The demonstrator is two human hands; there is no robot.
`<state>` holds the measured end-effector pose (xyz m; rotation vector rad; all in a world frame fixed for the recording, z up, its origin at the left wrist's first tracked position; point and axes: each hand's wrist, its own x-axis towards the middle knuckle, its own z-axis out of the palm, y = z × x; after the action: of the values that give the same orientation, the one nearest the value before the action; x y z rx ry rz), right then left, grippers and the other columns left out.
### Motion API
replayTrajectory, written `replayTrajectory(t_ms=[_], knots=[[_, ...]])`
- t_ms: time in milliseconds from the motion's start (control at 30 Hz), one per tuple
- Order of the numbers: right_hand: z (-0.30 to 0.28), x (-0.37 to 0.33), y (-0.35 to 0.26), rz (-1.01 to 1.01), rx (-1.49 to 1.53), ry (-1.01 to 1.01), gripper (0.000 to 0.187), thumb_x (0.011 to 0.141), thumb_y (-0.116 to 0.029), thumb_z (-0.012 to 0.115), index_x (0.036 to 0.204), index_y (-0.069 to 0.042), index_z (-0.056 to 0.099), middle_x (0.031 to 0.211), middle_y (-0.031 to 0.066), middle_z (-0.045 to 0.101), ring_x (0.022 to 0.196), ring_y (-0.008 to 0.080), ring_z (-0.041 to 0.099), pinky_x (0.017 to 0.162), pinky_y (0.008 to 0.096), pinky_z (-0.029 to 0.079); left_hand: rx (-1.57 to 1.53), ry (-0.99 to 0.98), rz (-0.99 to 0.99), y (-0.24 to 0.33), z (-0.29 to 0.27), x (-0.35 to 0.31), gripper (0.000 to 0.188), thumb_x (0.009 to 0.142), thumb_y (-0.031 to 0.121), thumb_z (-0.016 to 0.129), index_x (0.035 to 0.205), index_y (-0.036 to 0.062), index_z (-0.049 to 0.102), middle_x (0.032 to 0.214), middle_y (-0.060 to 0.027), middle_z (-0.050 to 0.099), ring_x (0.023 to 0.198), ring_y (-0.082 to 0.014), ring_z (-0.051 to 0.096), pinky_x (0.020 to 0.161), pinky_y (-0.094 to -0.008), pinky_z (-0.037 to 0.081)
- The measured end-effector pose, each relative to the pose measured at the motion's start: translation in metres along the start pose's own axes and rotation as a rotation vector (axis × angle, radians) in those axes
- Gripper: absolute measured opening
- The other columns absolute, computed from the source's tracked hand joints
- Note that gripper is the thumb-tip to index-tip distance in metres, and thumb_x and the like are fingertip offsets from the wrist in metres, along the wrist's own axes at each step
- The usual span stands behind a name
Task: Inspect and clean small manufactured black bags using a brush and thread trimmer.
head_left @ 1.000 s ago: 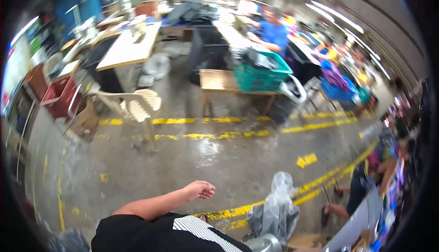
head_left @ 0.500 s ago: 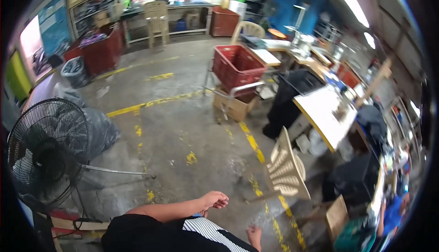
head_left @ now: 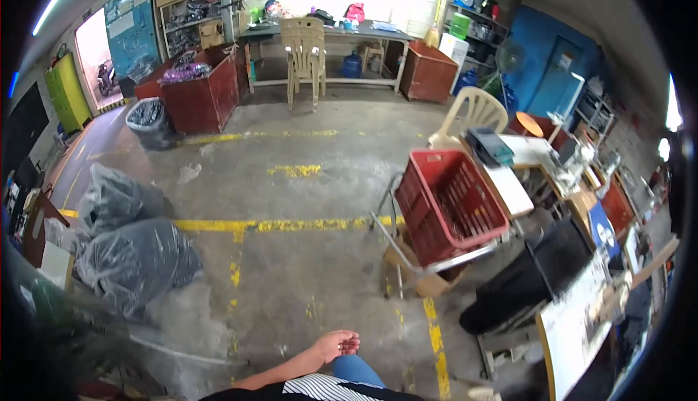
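My left hand is in front of my body at the lower middle, above the concrete floor. Its fingers are loosely curled in, and nothing shows in them. It touches no object; below it are my blue-clad leg and striped clothing. My right hand is out of view. The nearest large thing ahead is a red plastic crate, tilted on a metal-tube stand to the right, with a cardboard box beneath it.
Grey plastic bags lie at the left. On the right are a black bin, a white-topped table and beige chair. Red wooden bins, another beige chair and a long workbench stand at the back. Yellow lines mark the floor.
My view has moved forward and levelled; the crate and back bench look closer. The standing fan and nearest beige chair have slid toward the lower edge. My right hand has left view.
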<state>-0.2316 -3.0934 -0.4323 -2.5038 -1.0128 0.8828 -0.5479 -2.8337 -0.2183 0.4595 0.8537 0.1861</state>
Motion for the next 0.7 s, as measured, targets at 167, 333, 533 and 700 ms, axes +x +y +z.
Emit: replayTrajectory(t_ms=[167,333,533,700], knots=[[-0.071,0.178,-0.179,0.017,-0.203,-0.137,0.025,0.075,-0.018,0.063,0.092,0.001,0.061,0.081,0.0202,0.065,0.076,0.0278,0.065,0.067,0.0383,0.05,-0.093,0.045,0.199,0.184,-0.018,0.043,0.022,0.091,0.018,0.05,0.104,0.0023,0.059,0.093,-0.0092,0.065,0.084,-0.0201,0.063,0.072,-0.0328,0.051],[-0.236,0.369,-0.601,-0.729,0.289,0.059,0.025,0.08,-0.017,0.062,0.099,-0.002,0.059,0.092,0.0164,0.06,0.085,0.0289,0.06,0.076,0.0369,0.048,0.001,0.347,0.456,0.366,-0.045,0.096,0.02,0.091,0.018,0.051,0.101,0.0024,0.059,0.09,-0.0104,0.065,0.082,-0.0212,0.063,0.069,-0.0325,0.051],[-0.276,0.517,-0.799,-1.299,-0.057,-0.054,0.032,0.082,-0.017,0.059,0.112,-0.007,0.053,0.1,0.0176,0.054,0.096,0.0358,0.052,0.081,0.0425,0.045,-0.06,0.489,0.525,0.571,-0.134,0.253,0.017,0.087,0.014,0.056,0.099,0.0019,0.059,0.085,-0.0085,0.064,0.075,-0.016,0.06,0.065,-0.0298,0.05],[-0.32,0.664,-0.772,-0.849,-0.364,-0.365,0.035,0.082,-0.027,0.057,0.111,-0.01,0.054,0.101,0.0165,0.055,0.093,0.0364,0.055,0.077,0.0443,0.048,0.474,0.256,0.757,0.825,-0.037,0.35,0.02,0.087,0.016,0.058,0.104,0.0039,0.06,0.09,-0.0025,0.062,0.076,-0.0086,0.056,0.069,-0.0245,0.047]])
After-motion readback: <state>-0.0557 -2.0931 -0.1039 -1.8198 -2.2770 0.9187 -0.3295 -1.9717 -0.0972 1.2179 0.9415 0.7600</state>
